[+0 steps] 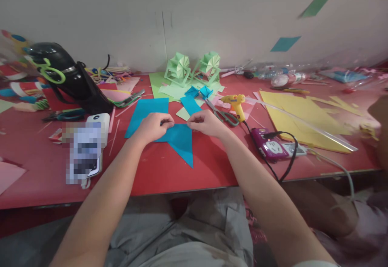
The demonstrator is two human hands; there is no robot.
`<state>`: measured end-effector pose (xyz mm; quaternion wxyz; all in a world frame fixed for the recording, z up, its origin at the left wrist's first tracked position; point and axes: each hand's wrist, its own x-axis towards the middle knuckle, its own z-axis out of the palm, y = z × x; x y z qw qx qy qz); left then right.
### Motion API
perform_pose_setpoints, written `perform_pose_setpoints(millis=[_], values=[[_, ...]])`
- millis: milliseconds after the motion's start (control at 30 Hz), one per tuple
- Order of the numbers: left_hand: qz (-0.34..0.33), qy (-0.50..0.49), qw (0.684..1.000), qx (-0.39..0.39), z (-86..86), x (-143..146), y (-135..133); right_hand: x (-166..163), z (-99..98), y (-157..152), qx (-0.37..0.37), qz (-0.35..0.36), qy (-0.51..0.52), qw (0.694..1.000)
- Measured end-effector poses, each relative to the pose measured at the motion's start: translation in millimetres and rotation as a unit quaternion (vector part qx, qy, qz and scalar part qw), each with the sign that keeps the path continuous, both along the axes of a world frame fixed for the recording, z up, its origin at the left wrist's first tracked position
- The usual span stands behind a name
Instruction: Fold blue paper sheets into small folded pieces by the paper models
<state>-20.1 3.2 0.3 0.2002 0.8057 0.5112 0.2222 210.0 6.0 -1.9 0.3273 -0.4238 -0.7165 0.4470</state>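
A piece of blue paper (pixel 183 141), folded or cut to a triangle with its point towards me, is at the middle of the table's front. My left hand (pixel 154 126) is closed in a pinch at its upper left edge. At the upper right corner, my right hand (pixel 206 123) pinches the same paper. Under and beside my left hand lies a larger blue sheet (pixel 151 109). Beyond my right hand are a small blue strip (pixel 190 105), a pale green scrap (pixel 182 114) and scissors (pixel 226 116). My fingers hide the paper's gripped edges.
Two light green paper wheels on stands (pixel 179 67) are at the back. A yellow glue gun (pixel 236 103), a purple power socket (pixel 266 148) and yellow sheets (pixel 291 113) lie right. On the left are a phone (pixel 104 121) and a black bottle (pixel 60 69). Another person sits at far right.
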Motion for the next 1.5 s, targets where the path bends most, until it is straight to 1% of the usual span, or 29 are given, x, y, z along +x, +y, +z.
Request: perform_pose_setpoints(millis=[67, 167, 200, 300, 400, 467, 633, 733, 800, 900, 1033, 1167, 1433, 1500], values=[[0.004, 0.005, 1.0, 0.0, 0.0, -1.9, 0.2, 2.8, 0.3, 0.8, -0.001, -0.001, -0.015, 1.0], [0.03, 0.018, 0.999, 0.004, -0.3, -10.1, 2.4, 10.0, 0.8, 2.9, 0.003, -0.028, -0.032, 0.999], [0.041, 0.019, 0.999, 0.007, -0.4, -13.4, 3.5, 12.2, 0.8, 3.7, 0.008, -0.042, -0.033, 0.999], [0.047, 0.005, 0.999, 0.005, -0.9, -19.6, 5.5, 14.4, 0.1, 4.7, 0.014, -0.06, -0.016, 0.998], [0.031, -0.009, 0.999, 0.008, -0.6, -16.1, 4.2, 7.8, -1.5, 2.7, 0.042, -0.038, 0.007, 0.998], [0.015, -0.016, 1.0, 0.011, -0.3, -10.3, 2.2, 1.4, -2.9, 0.5, 0.057, -0.021, 0.004, 0.998], [-0.02, -0.024, 0.999, 0.022, -1.3, 4.0, -2.4, -6.5, -7.7, -1.4, 0.07, -0.003, -0.024, 0.997], [-0.058, -0.051, 0.997, 0.028, -2.3, 12.4, -5.1, -7.2, -11.6, 0.2, 0.095, 0.015, -0.041, 0.994], [-0.072, -0.063, 0.995, 0.029, -2.6, 17.7, -6.9, -7.8, -13.7, 0.9, 0.114, 0.026, -0.053, 0.992], [-0.06, -0.082, 0.994, 0.028, -2.4, 22.7, -9.1, -9.0, -14.6, 0.2, 0.128, 0.021, -0.052, 0.99], [-0.036, -0.102, 0.994, 0.016, -1.9, 21.8, -8.7, -9.6, -12.3, -2.1, 0.149, 0.015, -0.057, 0.987], [-0.031, -0.1, 0.994, 0.012, -1.1, 14.3, -4.7, -9.1, -10.5, -3.7, 0.168, -0.005, -0.05, 0.985], [0.018, -0.083, 0.996, 0.007, 4.8, -1.8, -1.9, -2.1, -0.2, -6.6, 0.172, -0.037, -0.033, 0.984], [0.032, -0.074, 0.997, 0.014, 4.4, -6.4, -0.3, 0.9, 2.7, -6.0, 0.177, -0.054, -0.03, 0.982]])
